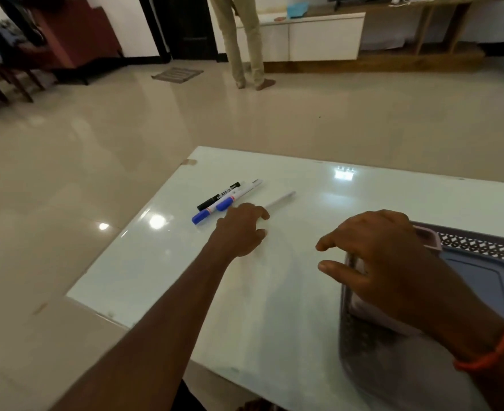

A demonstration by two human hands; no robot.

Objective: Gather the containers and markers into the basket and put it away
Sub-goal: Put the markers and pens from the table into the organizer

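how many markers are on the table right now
4 that I can see: a black marker, two blue-capped markers beside it, and a white pen-like one just past the left hand. More may be hidden in the basket.

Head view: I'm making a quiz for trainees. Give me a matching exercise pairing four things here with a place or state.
Things:
1. markers
2. basket
3. left hand
4. right hand

Places or states:
A. at the table's right edge, holding containers
B. over the basket's near-left rim, fingers spread
C. lying together on the table, far left
D. beside the markers, on the table

Pairs: 1-C, 2-A, 3-D, 4-B
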